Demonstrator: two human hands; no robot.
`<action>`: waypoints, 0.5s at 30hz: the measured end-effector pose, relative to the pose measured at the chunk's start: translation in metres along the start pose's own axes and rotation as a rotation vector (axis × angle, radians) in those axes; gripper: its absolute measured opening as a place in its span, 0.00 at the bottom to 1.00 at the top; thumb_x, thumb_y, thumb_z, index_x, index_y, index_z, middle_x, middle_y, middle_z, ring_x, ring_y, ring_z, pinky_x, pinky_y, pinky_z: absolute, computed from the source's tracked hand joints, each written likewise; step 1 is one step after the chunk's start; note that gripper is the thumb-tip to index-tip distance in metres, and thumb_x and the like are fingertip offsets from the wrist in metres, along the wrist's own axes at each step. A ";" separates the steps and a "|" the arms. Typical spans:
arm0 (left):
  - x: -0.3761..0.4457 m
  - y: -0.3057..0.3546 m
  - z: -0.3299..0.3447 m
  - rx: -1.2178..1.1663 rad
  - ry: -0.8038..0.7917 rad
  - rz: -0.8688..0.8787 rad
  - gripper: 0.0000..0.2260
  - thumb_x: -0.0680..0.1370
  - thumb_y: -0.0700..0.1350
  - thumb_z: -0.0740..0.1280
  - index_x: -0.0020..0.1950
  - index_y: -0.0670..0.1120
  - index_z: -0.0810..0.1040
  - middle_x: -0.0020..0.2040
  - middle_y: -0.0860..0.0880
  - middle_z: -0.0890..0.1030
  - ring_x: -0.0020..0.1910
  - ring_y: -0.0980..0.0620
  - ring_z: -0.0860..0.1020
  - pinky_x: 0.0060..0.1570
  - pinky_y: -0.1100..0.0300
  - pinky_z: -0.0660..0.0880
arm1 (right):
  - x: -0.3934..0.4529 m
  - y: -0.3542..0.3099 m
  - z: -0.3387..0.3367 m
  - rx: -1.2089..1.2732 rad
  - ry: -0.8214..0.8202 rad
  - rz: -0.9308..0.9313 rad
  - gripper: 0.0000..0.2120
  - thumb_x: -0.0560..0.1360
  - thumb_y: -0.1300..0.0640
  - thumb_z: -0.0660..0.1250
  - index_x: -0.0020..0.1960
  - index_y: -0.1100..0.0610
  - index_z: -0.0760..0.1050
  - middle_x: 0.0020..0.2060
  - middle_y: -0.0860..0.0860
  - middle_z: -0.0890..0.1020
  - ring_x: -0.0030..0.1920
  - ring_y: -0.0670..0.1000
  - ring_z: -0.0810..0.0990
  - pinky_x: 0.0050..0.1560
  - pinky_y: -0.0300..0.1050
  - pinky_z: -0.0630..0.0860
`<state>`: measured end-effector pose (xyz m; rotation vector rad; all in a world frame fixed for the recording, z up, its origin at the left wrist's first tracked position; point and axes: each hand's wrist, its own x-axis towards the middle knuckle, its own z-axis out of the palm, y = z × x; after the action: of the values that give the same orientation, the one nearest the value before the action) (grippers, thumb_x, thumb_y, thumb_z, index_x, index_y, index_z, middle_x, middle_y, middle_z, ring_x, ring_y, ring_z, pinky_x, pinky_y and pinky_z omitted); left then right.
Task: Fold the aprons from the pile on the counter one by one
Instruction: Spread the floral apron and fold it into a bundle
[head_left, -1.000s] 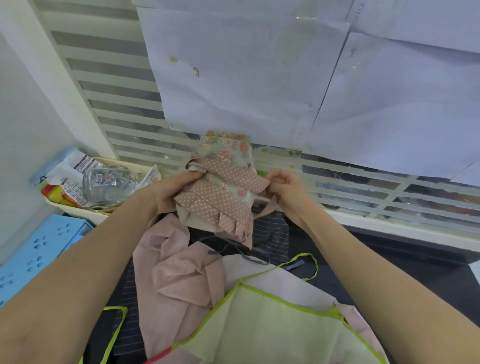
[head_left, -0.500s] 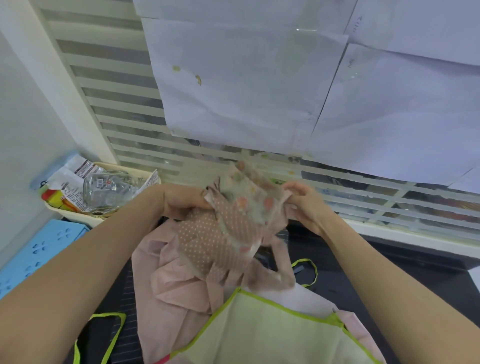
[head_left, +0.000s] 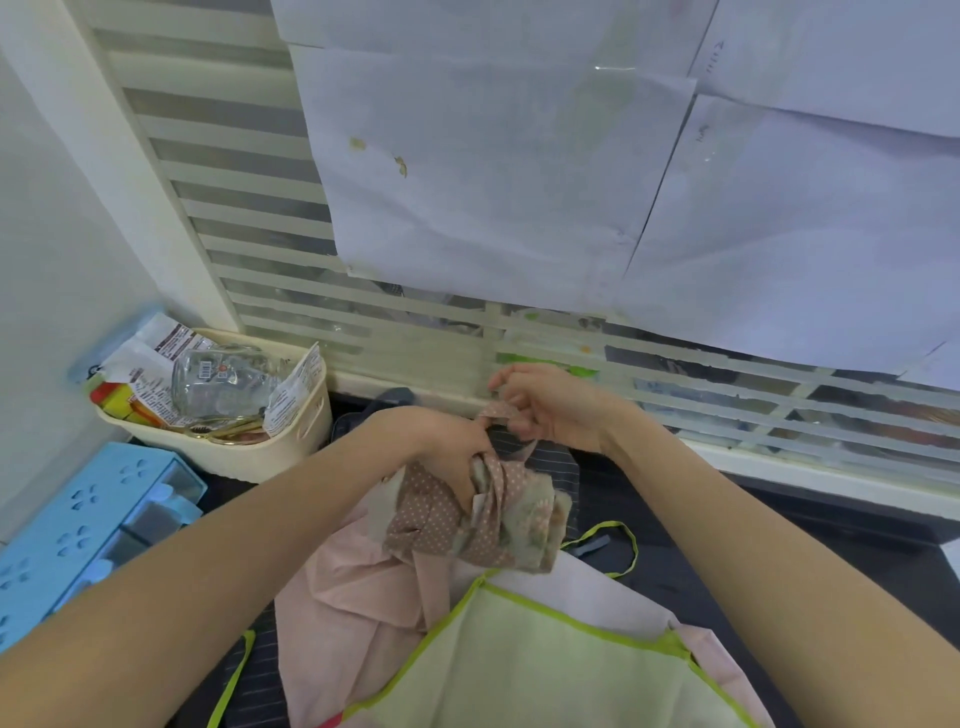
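1. Left hand (head_left: 447, 447) grips the bunched dotted apron (head_left: 467, 514), fingers curled into the cloth at its top.
2. Right hand (head_left: 550, 405) pinches the apron's strap (head_left: 501, 413) just right of the left hand, fingers curled, thumb side up.
3. Dotted apron is brown with white dots plus a floral panel on its right side; it is crumpled, hanging from the hands over the pile at mid counter.
4. Pink apron (head_left: 353, 597) lies under it, rumpled, spreading toward the near left.
5. Green apron (head_left: 545, 660) with a lime edge lies nearest, over the pink one; its lime strap (head_left: 618, 545) loops out to the right.
6. Striped dark cloth (head_left: 556, 462) shows behind the dotted apron, under the right wrist; can't tell if it is an apron.
7. Counter (head_left: 779, 551) is dark, bare part on the right.
8. Cream basket (head_left: 291, 441) sits far left against the wall, holding a glass jar (head_left: 223, 379), packets and a gold-coloured metal item I can't make out.
9. Blue box (head_left: 78, 535) with flower-shaped cutouts sits near left, beside the basket.
10. Slatted blind (head_left: 249, 218) runs along the far side; white paper sheets (head_left: 493, 171) hang over it.
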<state>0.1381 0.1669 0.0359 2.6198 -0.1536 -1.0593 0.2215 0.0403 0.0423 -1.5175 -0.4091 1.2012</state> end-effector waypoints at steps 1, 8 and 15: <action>0.000 -0.001 0.001 -0.046 0.054 0.000 0.17 0.73 0.48 0.72 0.60 0.46 0.76 0.57 0.47 0.78 0.51 0.51 0.74 0.53 0.59 0.71 | -0.001 -0.001 -0.001 -0.139 0.024 -0.018 0.07 0.78 0.65 0.60 0.54 0.59 0.67 0.34 0.55 0.82 0.23 0.46 0.66 0.22 0.35 0.65; 0.000 -0.009 0.007 -0.265 0.266 -0.083 0.16 0.72 0.51 0.73 0.54 0.49 0.72 0.45 0.53 0.74 0.45 0.53 0.73 0.45 0.62 0.68 | 0.002 0.000 -0.003 -0.657 0.095 -0.318 0.07 0.74 0.59 0.70 0.47 0.51 0.72 0.33 0.56 0.76 0.35 0.51 0.73 0.39 0.44 0.69; 0.001 -0.016 0.001 -0.601 0.324 -0.207 0.21 0.69 0.54 0.74 0.56 0.45 0.78 0.53 0.48 0.79 0.53 0.48 0.77 0.52 0.57 0.74 | -0.004 -0.011 -0.006 -1.089 0.201 -0.483 0.11 0.73 0.55 0.70 0.47 0.49 0.68 0.27 0.44 0.69 0.27 0.42 0.64 0.32 0.39 0.61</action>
<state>0.1385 0.1816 0.0294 2.2296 0.4476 -0.5939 0.2289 0.0377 0.0533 -2.2191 -1.3455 0.3900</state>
